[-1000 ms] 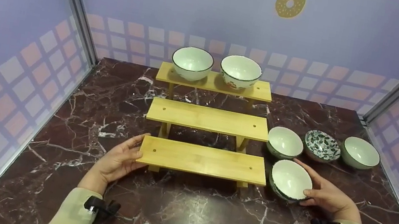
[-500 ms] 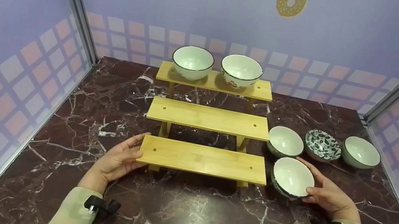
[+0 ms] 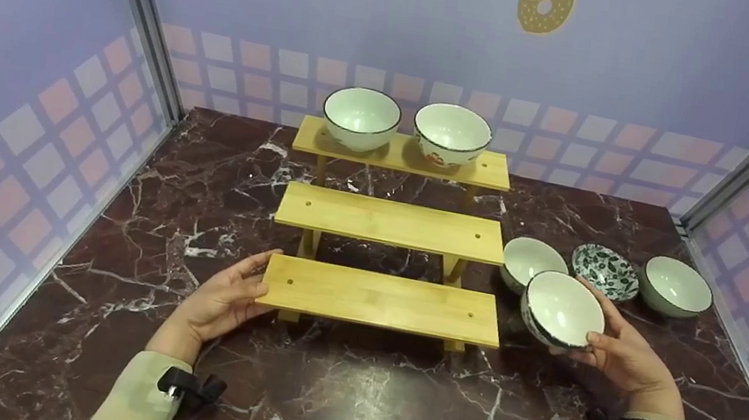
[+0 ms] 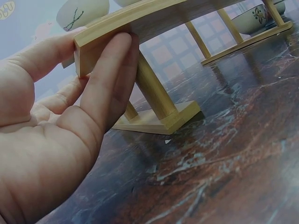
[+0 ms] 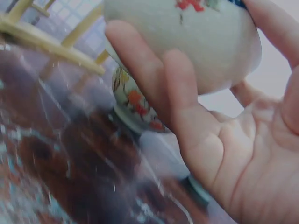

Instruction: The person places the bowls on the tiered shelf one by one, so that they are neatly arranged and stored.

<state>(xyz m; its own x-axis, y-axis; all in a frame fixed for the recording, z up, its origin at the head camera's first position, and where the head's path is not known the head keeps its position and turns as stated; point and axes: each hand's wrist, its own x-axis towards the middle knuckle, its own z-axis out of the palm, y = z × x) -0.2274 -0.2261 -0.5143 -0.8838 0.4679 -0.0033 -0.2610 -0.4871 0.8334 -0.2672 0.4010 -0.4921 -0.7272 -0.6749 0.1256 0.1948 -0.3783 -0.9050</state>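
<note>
A three-tier wooden display stand (image 3: pixel 388 221) stands in the middle of the table. My left hand (image 3: pixel 229 298) grips the left end of its lowest board, thumb above and fingers beneath, as the left wrist view shows. In my right hand (image 3: pixel 631 359) is a white bowl (image 3: pixel 563 310) with a dark rim, held tilted above the table right of the stand. Red flowers mark that bowl's outside (image 5: pixel 201 42) in the right wrist view, where my fingers lie under and around it. Two white bowls, the left one (image 3: pixel 361 119) and the right one (image 3: pixel 451 135), sit on the top board.
Behind the held bowl, a white bowl (image 3: pixel 529 262), a green leaf-patterned bowl (image 3: pixel 605 271) and another white bowl (image 3: pixel 677 287) stand in a row on the dark marbled table (image 3: pixel 342 402). Purple panels (image 3: pixel 437 15) enclose the back and sides.
My right hand has lifted the bowl from beside the lowest board, moving it up and slightly right. It now partly covers the bowl behind. My left hand has stayed on the stand.
</note>
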